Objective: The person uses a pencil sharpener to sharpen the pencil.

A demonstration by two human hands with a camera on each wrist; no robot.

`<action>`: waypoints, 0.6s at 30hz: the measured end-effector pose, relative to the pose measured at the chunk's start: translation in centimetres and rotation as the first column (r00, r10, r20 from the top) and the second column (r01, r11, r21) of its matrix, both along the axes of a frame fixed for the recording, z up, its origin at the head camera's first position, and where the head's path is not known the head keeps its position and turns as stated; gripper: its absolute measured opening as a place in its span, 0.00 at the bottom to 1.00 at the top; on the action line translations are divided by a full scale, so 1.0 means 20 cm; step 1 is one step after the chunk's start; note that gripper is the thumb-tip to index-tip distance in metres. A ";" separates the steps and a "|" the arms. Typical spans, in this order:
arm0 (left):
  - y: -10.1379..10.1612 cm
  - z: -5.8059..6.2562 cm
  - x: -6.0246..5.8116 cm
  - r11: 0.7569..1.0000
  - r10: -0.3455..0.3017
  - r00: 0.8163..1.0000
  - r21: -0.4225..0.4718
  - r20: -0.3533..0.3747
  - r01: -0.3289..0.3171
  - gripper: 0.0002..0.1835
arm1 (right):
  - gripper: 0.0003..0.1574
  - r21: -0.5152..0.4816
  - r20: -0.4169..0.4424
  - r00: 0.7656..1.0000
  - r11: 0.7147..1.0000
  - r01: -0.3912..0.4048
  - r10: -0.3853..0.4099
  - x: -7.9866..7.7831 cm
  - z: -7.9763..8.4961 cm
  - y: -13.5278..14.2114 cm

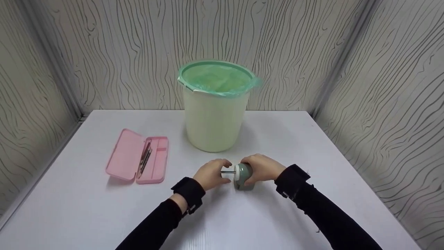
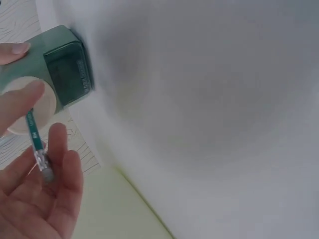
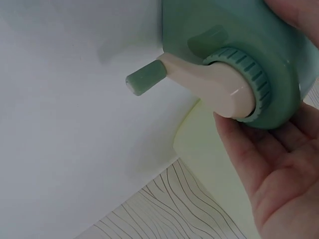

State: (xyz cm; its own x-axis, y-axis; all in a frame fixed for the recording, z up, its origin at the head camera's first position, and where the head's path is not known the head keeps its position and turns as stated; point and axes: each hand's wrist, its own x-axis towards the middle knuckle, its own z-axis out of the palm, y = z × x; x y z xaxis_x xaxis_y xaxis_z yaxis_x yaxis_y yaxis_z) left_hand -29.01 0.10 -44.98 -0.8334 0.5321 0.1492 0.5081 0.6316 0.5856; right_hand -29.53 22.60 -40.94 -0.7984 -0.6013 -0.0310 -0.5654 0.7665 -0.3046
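Note:
A green crank pencil sharpener (image 1: 245, 172) stands on the table, a green pencil (image 2: 34, 133) sticking out of its white front. My right hand (image 1: 263, 168) grips the sharpener's body from the right. On the back, in the right wrist view, its cream crank arm (image 3: 204, 84) ends in a green knob (image 3: 146, 78). My left hand (image 1: 211, 174) is around the pencil's outer end with fingers spread; in the left wrist view the thumb (image 2: 22, 102) overlaps the white front and the other fingers curve loosely below the pencil's eraser end. The pencil's tip is hidden inside.
A pale green bin (image 1: 215, 121) lined with a green bag (image 1: 222, 78) stands behind the hands. On the left lies a pink pencil case (image 1: 158, 173), lid up, with several pencils (image 1: 145, 160) in it. Patterned walls (image 1: 138, 52) border the white table (image 1: 83, 208).

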 end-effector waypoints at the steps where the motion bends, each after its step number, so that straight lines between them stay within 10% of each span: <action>1: -0.01 0.00 0.00 1.000 0.006 1.000 0.016 -0.003 -0.005 0.24 | 0.29 0.003 0.002 1.000 1.000 0.001 -0.001 0.00 0.00 0.00; 18: -0.12 -0.05 0.00 0.988 0.093 0.993 0.127 -0.066 -0.084 0.04 | 0.31 0.014 0.036 0.999 1.000 0.025 -0.026 -0.02 -0.01 0.00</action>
